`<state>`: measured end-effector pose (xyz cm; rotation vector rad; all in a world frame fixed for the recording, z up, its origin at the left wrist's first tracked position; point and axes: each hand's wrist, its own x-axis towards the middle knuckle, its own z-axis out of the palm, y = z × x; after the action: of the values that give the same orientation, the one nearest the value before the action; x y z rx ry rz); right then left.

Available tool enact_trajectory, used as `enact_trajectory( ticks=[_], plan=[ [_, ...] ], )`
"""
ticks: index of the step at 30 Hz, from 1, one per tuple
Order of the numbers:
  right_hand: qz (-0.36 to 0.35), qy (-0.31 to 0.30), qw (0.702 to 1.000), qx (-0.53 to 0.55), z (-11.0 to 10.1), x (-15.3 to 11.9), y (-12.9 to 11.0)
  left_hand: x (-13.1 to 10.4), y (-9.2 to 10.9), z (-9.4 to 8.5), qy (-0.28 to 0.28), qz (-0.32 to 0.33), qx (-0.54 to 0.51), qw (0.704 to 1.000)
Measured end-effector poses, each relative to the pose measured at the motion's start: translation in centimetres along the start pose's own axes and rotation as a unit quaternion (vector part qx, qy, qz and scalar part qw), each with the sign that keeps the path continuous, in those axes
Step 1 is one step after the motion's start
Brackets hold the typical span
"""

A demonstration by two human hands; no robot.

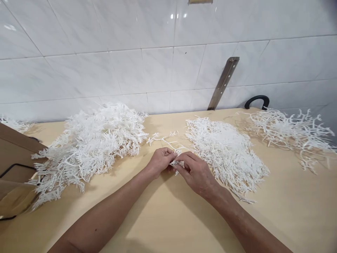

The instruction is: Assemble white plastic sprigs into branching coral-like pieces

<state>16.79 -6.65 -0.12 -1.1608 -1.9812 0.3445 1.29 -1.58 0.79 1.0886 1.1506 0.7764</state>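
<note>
My left hand (162,161) and my right hand (195,172) meet over the middle of the table. Between my pinched fingertips is a white plastic branch (171,143) with thin forked twigs; its far end spreads out beyond my hands. Both hands grip its near end, where small white sprigs show between the fingers. Just right of my right hand lies a dense heap of small white sprigs (226,151). To the left of my left hand rises a larger, fluffy pile of white branches (97,144).
Bare forked white stems (284,130) lie at the far right, by a black curved handle (257,101). A metal strip (223,84) leans against the tiled wall. At the left edge stands a brown cardboard box (18,151). Everything rests on a pale wooden table (158,225).
</note>
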Motion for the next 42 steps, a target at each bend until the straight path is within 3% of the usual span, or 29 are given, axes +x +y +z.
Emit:
enact_trajectory(
  ticks=[7, 13, 16, 22, 29, 33, 37, 42],
  plan=[
    [0.078, -0.01, 0.995, 0.057, 0.2, 0.0, 0.0, -0.1, 0.6, -0.6, -0.059, -0.005, -0.009, 0.998],
    [0.081, -0.009, 0.991, 0.106, 0.1, 0.2, -0.2, -0.1, 0.7, -0.6, -0.038, -0.014, -0.022, 0.999],
    [0.121, 0.0, 0.983, 0.141, 0.2, 0.3, -0.2, -0.1, 0.5, -0.5, -0.037, 0.005, -0.031, 0.999],
    [0.251, 0.039, 0.923, 0.289, 0.0, 0.6, 0.2, -0.4, 0.0, -0.3, -0.016, 0.118, 0.006, 0.993],
    [0.3, 0.052, 0.853, 0.425, -0.5, 1.1, 0.1, -1.0, -0.2, -0.2, 0.004, 0.281, 0.152, 0.948],
    [0.318, 0.031, 0.824, 0.468, -0.8, 1.2, 0.0, -0.8, -0.4, -0.2, 0.008, 0.279, 0.189, 0.941],
    [0.337, 0.012, 0.798, 0.499, -1.1, 1.4, 0.1, -0.7, -0.2, 0.0, 0.012, 0.267, 0.16, 0.95],
    [0.343, -0.008, 0.775, 0.532, -1.4, 1.4, 0.5, -0.9, -0.1, 0.1, 0.038, 0.308, 0.151, 0.939]
  ],
)
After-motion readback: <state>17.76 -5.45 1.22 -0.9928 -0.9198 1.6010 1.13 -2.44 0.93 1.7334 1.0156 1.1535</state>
